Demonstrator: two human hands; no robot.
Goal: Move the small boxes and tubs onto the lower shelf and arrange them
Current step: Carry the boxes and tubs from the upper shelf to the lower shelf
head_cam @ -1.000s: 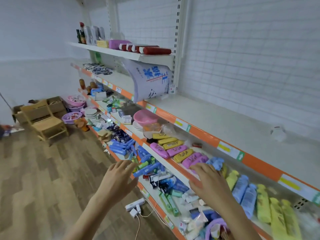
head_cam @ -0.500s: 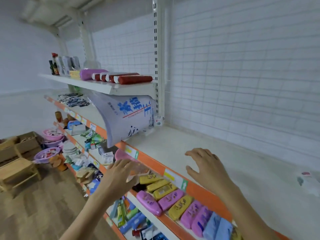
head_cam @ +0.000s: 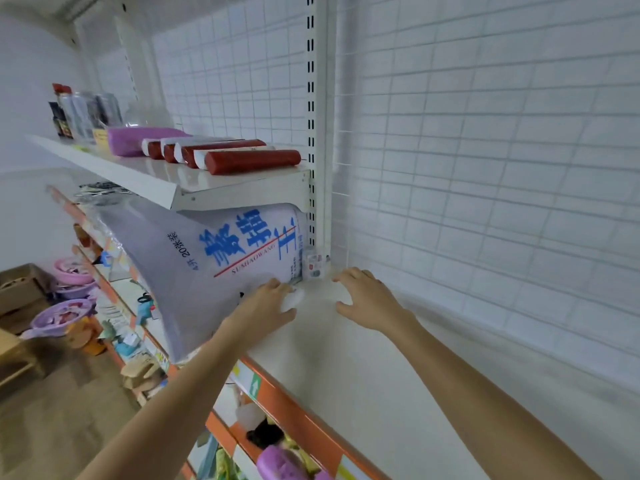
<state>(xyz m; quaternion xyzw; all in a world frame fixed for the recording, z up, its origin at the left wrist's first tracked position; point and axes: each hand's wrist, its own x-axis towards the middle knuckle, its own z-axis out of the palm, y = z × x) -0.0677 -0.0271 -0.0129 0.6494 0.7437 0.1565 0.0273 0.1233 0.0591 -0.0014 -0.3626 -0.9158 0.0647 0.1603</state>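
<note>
Shelf (head_cam: 363, 375): painted metal, smooth, cream, faint sheen. Shelf edge strip (head_cam: 298, 420): glossy orange plastic, paper labels. Back panel (head_cam: 485, 168): white wire grid, matt. Upright post (head_cam: 317, 116): white metal, slotted. Large bag (head_cam: 207, 265): glossy plastic film, crinkled, blue print. Red rolls (head_cam: 252, 161): smooth shiny wrap. Floor (head_cam: 52, 427): wood-look, matt. Basins (head_cam: 62, 315): purple plastic.

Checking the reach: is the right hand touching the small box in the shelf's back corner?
Apart. The head view shows bare shelf between the right hand and the small box.
</note>
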